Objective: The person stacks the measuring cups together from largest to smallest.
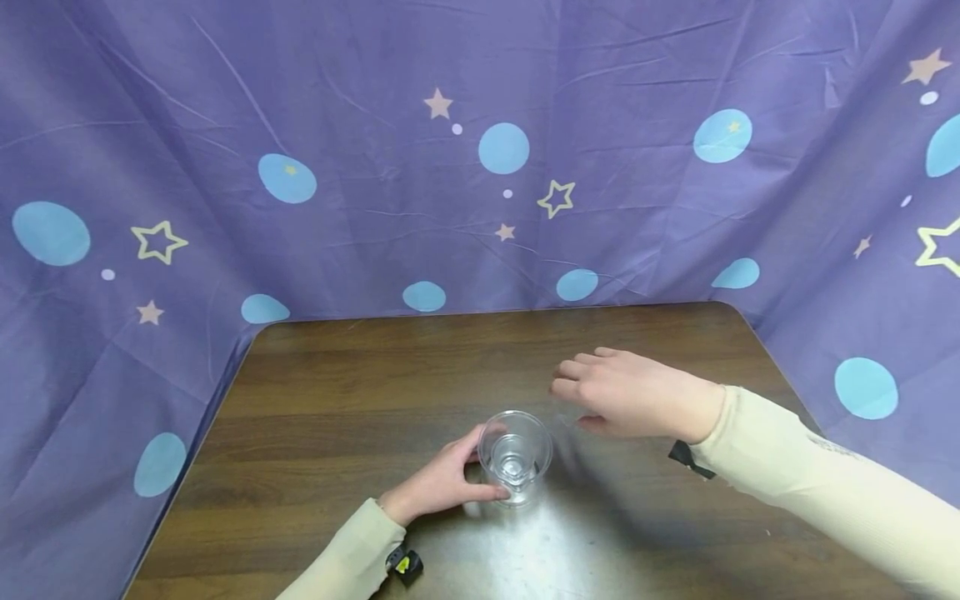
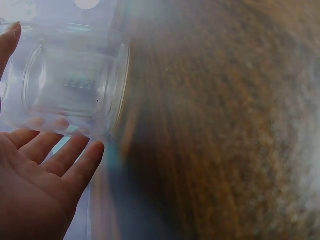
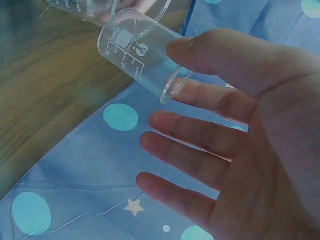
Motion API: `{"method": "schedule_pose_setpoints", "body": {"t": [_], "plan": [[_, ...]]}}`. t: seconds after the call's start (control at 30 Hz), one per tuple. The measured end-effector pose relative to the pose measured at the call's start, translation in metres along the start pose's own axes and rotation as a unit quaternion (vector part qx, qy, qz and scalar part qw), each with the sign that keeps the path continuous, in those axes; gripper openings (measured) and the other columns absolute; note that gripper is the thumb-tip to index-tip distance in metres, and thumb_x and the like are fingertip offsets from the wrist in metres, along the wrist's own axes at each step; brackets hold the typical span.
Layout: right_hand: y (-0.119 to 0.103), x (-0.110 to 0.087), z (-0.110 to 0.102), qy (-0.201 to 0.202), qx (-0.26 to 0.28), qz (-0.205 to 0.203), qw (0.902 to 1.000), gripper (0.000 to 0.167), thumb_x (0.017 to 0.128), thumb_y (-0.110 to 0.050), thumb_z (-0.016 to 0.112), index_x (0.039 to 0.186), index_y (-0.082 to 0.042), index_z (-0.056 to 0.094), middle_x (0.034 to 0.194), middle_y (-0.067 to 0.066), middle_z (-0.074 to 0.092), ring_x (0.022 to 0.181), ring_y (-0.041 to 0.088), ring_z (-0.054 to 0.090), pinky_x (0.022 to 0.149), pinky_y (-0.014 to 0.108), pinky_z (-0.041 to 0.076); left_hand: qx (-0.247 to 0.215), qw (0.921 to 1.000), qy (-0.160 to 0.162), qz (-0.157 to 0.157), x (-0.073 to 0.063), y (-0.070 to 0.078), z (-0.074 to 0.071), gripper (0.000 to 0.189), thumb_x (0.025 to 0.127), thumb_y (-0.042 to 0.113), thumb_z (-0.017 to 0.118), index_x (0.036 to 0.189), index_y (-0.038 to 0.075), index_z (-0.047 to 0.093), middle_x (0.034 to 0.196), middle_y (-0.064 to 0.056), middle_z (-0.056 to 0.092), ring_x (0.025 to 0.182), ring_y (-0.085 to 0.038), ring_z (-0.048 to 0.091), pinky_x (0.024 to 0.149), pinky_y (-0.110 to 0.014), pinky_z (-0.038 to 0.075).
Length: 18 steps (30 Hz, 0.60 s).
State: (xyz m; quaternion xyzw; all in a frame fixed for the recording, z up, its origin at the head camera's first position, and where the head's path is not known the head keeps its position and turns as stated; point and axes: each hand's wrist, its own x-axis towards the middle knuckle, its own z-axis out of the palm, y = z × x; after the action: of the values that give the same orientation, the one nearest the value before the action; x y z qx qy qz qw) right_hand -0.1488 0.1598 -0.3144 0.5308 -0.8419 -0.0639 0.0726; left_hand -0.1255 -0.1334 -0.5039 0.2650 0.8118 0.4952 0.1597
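My left hand (image 1: pixel 442 483) holds a large clear glass beaker (image 1: pixel 545 467) upright on the table, thumb on the near side and fingers along the far side. Inside it sits a smaller beaker (image 2: pixel 70 85), seen through the wall in the left wrist view. To the right, my right hand (image 1: pixel 633 396) is raised over the table. Between its thumb and index finger it pinches a small glass beaker (image 3: pixel 135 55) with white markings, tilted, the other three fingers spread. In the head view this small beaker shows only faintly near the fingertips.
The brown wooden table (image 1: pixel 337 433) has rounded far corners. A purple curtain (image 1: pixel 375 192) with stars and blue spots hangs behind it and along both sides. Black straps (image 1: pixel 690 458) sit at the wrists. Bright glare lies on the table's near middle.
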Motion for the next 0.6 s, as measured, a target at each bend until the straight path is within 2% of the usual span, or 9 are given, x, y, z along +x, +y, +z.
{"method": "schedule_pose_setpoints", "body": {"t": [0.4,0.6], "plan": [[-0.003,0.017,0.002,0.008,0.005,-0.017,0.9998,0.042,0.078,-0.027,0.089,0.109,-0.011,0.066,0.107,0.001,0.066,0.096,0.021,0.063,0.081,0.038,0.055,-0.008,0.9998,0.002,0.017,0.002,-0.001,0.0,0.082,0.084,0.03,0.089,0.152,0.014,0.046,0.145,-0.006,0.059,0.131,-0.023,0.058,0.114,-0.039,0.046],[-0.007,0.028,0.006,0.005,0.013,-0.029,0.9995,0.04,0.079,-0.026,0.089,0.109,-0.011,0.065,0.107,0.0,0.066,0.096,0.02,0.062,0.081,0.037,0.055,-0.005,0.9999,-0.001,0.011,0.001,-0.001,-0.001,0.083,0.085,0.033,0.088,0.153,0.014,0.045,0.148,-0.005,0.057,0.132,-0.021,0.057,0.113,-0.037,0.046]]}}
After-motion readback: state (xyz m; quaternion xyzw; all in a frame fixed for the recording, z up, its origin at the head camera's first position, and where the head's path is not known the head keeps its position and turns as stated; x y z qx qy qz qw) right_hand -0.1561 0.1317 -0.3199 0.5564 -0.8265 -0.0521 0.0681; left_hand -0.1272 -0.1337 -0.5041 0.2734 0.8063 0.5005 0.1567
